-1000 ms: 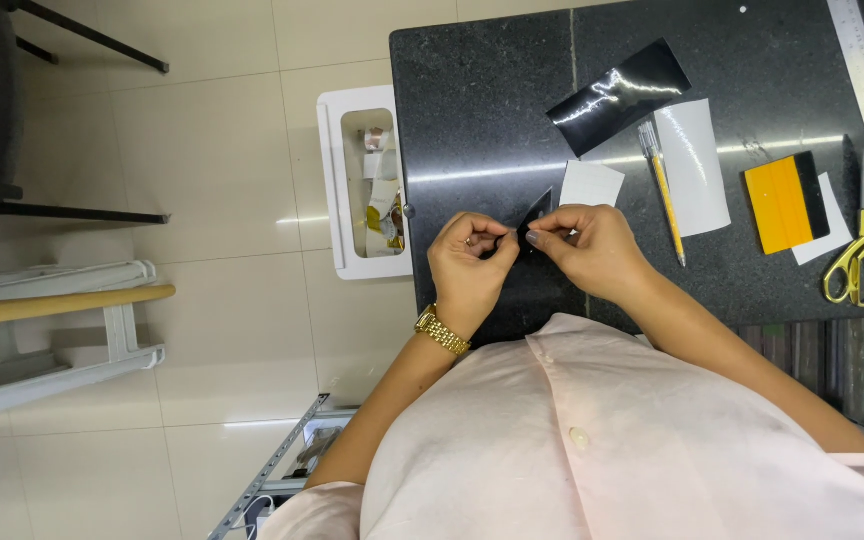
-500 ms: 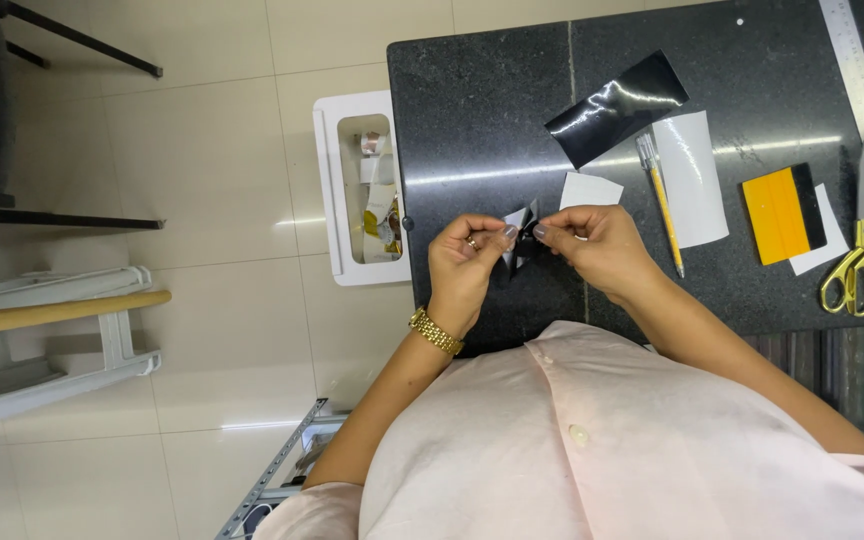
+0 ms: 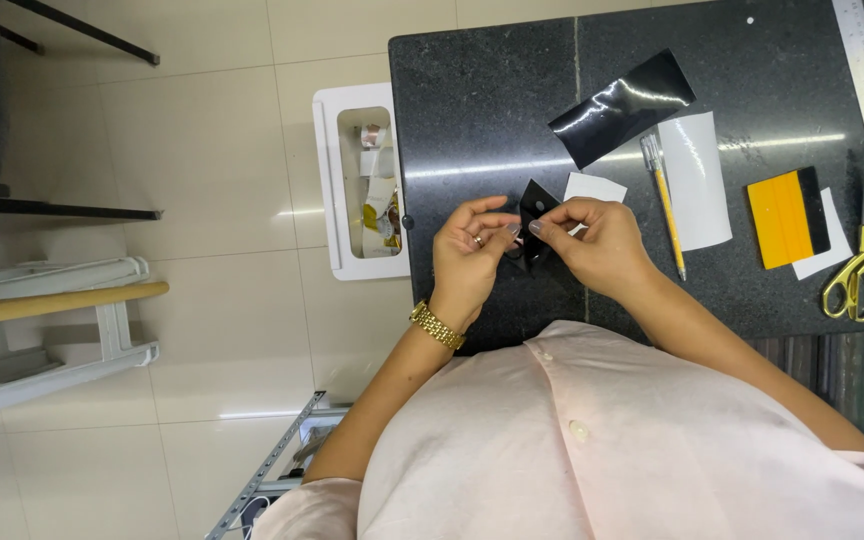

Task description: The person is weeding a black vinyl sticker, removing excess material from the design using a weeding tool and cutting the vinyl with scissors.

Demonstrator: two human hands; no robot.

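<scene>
small black film piece [image 3: 533, 222], pinched upright

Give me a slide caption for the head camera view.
Both hands, left hand and right hand, pinch a small black film piece over a dark table.

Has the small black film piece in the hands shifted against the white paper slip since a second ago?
Yes. The small black film piece now stands more upright, its top corner nearer the white paper slip.

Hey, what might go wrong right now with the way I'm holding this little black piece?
Both hands, left hand and right hand, pinch the small black film piece by fingertips only, so it may crease or slip. It is held above the black countertop, where a dropped piece would be hard to spot. The open white bin beside the edge could catch it.
</scene>
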